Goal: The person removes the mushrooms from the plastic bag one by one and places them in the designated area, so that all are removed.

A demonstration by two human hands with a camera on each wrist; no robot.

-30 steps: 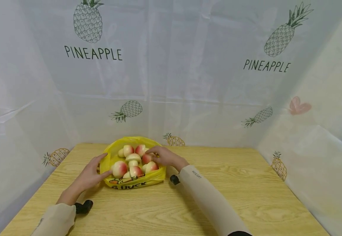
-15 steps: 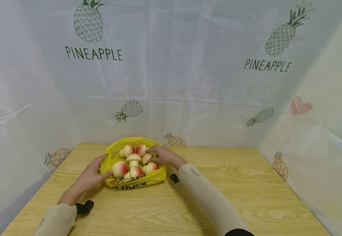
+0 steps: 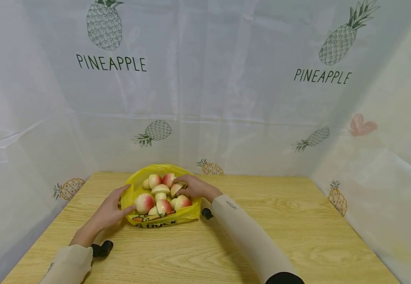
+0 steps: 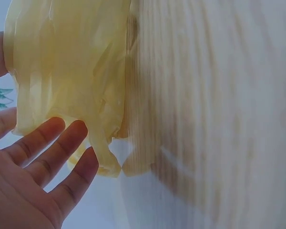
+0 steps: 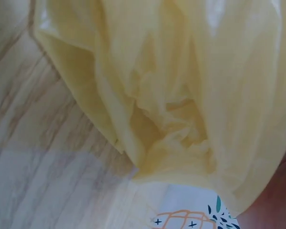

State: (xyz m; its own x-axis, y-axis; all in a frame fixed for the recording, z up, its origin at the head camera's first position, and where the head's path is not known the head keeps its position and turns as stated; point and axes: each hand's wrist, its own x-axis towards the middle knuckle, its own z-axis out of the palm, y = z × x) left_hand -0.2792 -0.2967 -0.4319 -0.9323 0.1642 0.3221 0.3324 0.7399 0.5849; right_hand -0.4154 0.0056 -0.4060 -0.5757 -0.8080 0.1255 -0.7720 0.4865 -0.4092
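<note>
Holding one of seven mushrooms in a yellow bag, far left part of worktop

Sleeves: two, pale, lettered, reaching in from the near side.
Wrist-worn pieces: two, black, one at each wrist.
Left hand: fingers spread, thumb and index at the bag's left rim; apart from the other hand.
Bag: plastic, mouth wide and facing up, near the far edge, closer to the far left corner than the far right; black lettering on its front, part folded.
Mushrooms: front, three, red-flushed; centre, one, plain cream; right-side mushroom, one, gripped; back, two, red-flushed.
Right hand: over the right rim, thumb and finger pinching the right-side mushroom.
Backdrop: pale, creased sheeting beyond the far edge; pineapple prints, "PINEAPPLE" twice.
</note>
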